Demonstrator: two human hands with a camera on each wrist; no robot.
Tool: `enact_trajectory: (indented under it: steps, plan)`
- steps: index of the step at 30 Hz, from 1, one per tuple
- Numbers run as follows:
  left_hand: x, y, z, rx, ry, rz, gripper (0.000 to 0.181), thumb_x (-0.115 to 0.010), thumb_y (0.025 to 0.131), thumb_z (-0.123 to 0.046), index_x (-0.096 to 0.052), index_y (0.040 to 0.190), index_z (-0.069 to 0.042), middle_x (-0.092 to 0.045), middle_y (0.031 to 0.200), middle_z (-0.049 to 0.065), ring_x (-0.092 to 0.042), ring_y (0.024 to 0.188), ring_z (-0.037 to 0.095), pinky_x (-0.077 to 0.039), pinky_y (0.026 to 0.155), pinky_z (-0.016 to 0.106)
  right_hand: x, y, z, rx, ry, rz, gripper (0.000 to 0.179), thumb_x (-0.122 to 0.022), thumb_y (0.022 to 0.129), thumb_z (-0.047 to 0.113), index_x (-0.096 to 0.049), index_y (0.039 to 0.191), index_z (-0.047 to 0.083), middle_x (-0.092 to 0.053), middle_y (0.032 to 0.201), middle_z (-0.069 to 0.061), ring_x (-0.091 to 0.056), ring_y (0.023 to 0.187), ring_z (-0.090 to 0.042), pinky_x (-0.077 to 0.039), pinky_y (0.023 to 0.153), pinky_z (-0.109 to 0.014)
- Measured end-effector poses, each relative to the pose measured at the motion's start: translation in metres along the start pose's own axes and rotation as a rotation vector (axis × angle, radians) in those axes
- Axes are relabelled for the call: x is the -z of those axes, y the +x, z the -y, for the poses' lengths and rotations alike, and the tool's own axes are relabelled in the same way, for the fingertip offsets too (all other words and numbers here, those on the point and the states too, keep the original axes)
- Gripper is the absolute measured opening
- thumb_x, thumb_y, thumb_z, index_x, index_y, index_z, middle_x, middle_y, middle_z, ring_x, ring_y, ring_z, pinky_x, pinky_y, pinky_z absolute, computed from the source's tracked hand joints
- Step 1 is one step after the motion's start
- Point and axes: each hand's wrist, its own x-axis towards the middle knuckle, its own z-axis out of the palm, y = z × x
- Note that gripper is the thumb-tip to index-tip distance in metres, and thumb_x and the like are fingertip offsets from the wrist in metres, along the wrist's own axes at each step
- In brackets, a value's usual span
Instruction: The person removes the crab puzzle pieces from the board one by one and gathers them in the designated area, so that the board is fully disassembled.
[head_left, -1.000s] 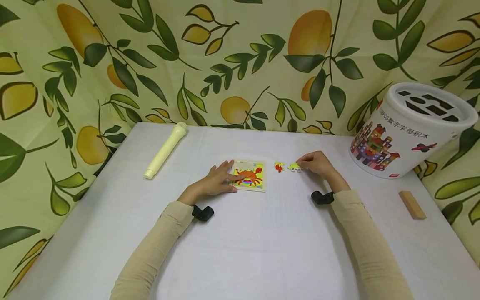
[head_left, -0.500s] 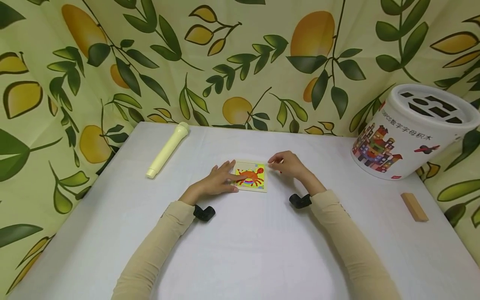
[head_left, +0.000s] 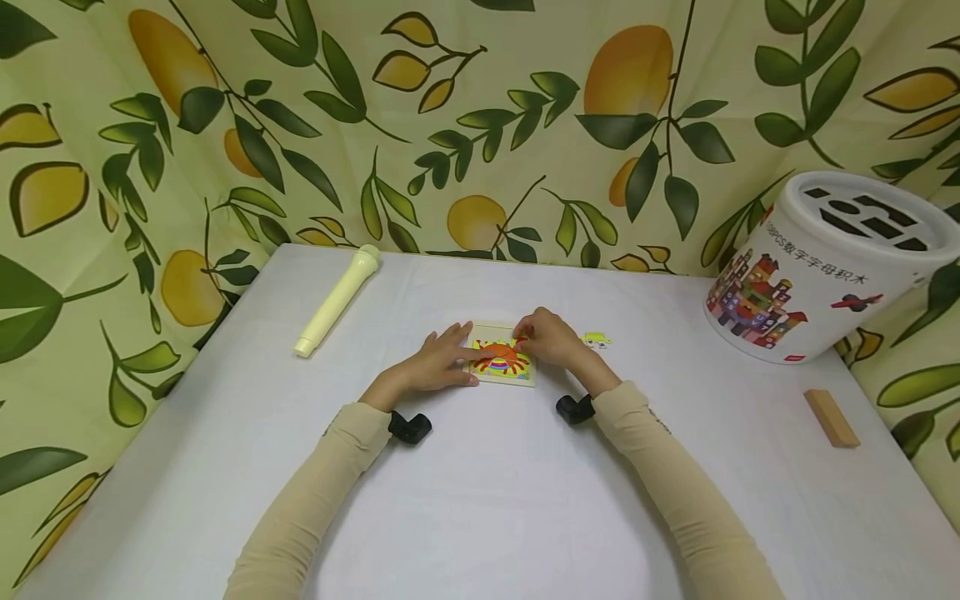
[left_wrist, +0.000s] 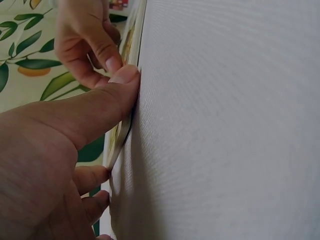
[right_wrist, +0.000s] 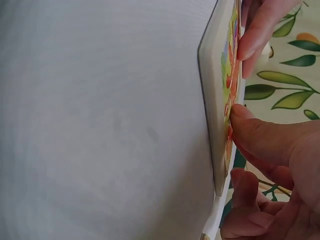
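A square wooden jigsaw puzzle (head_left: 504,377) with a red-orange crab picture lies in its pale tray frame at mid-table. My left hand (head_left: 433,364) rests on its left side, one finger stretched over the crab and the thumb at the near left corner. At the upper right part of the picture, my right hand (head_left: 551,337) pinches a red puzzle piece (head_left: 521,342) between thumb and fingertips, mostly covered by them. In the right wrist view the thumb (right_wrist: 255,131) touches the picture side of the puzzle. A loose yellow puzzle piece (head_left: 597,340) lies right of that hand.
A pale yellow toy microphone (head_left: 337,302) lies at the back left. At the back right stands a large white block bucket (head_left: 795,275) with holes in its lid. A wooden block (head_left: 832,418) lies near the right edge. A patterned curtain (head_left: 480,125) hangs behind the table.
My right hand has moved left from the loose yellow piece to the puzzle's upper right. The loose red piece seen earlier no longer shows on the table. My left hand stays on the puzzle.
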Motion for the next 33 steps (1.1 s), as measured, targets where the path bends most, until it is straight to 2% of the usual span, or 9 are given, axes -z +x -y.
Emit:
enact_trajectory:
  steps: [6, 15, 25, 29, 33]
  plan:
    - [0.0004, -0.0004, -0.0012, 0.008, 0.008, 0.001, 0.053, -0.06, 0.087, -0.036, -0.044, 0.137, -0.028, -0.009, 0.152, 0.025, -0.005, 0.14, 0.042, -0.005, 0.105, 0.067, -0.0007, -0.0026, 0.0006, 0.035, -0.01, -0.017, 0.01, -0.068, 0.082, 0.015, -0.065, 0.089, 0.008, -0.049, 0.098, -0.013, -0.046, 0.084, -0.023, -0.039, 0.076, -0.033]
    - [0.0003, -0.0002, -0.0009, -0.004, 0.016, 0.0, 0.053, -0.059, 0.087, -0.038, -0.043, 0.137, -0.03, -0.008, 0.152, 0.025, -0.004, 0.141, 0.04, -0.005, 0.105, 0.067, -0.0007, -0.0027, 0.0, -0.036, -0.02, -0.003, 0.017, -0.069, 0.081, 0.019, -0.065, 0.097, 0.013, -0.047, 0.1, -0.011, -0.047, 0.089, -0.024, -0.039, 0.072, -0.032]
    - [-0.0003, 0.0004, -0.0006, 0.027, 0.003, 0.005, 0.052, -0.06, 0.087, -0.036, -0.045, 0.136, -0.028, -0.008, 0.153, 0.023, -0.003, 0.141, 0.04, -0.003, 0.107, 0.065, -0.0025, -0.002, -0.0006, -0.016, -0.039, 0.014, 0.016, -0.066, 0.084, 0.018, -0.062, 0.098, 0.012, -0.046, 0.104, -0.012, -0.047, 0.088, -0.024, -0.039, 0.075, -0.034]
    - [0.0004, 0.0002, -0.0014, 0.028, 0.006, 0.004, 0.052, -0.06, 0.087, -0.036, -0.045, 0.136, -0.029, -0.009, 0.152, 0.023, -0.004, 0.141, 0.04, -0.004, 0.106, 0.065, -0.0016, -0.0013, -0.001, -0.015, -0.027, -0.022, 0.021, -0.068, 0.083, 0.017, -0.061, 0.102, 0.014, -0.05, 0.102, -0.012, -0.049, 0.088, -0.025, -0.039, 0.073, -0.033]
    - [0.0008, 0.0001, -0.0024, 0.027, 0.018, 0.001, 0.052, -0.061, 0.087, -0.034, -0.046, 0.136, -0.027, -0.01, 0.152, 0.024, -0.006, 0.14, 0.042, -0.005, 0.106, 0.066, 0.0006, -0.0002, -0.0037, -0.013, 0.031, -0.084, 0.023, -0.067, 0.082, 0.012, -0.063, 0.105, 0.01, -0.057, 0.101, -0.013, -0.051, 0.089, -0.025, -0.042, 0.076, -0.035]
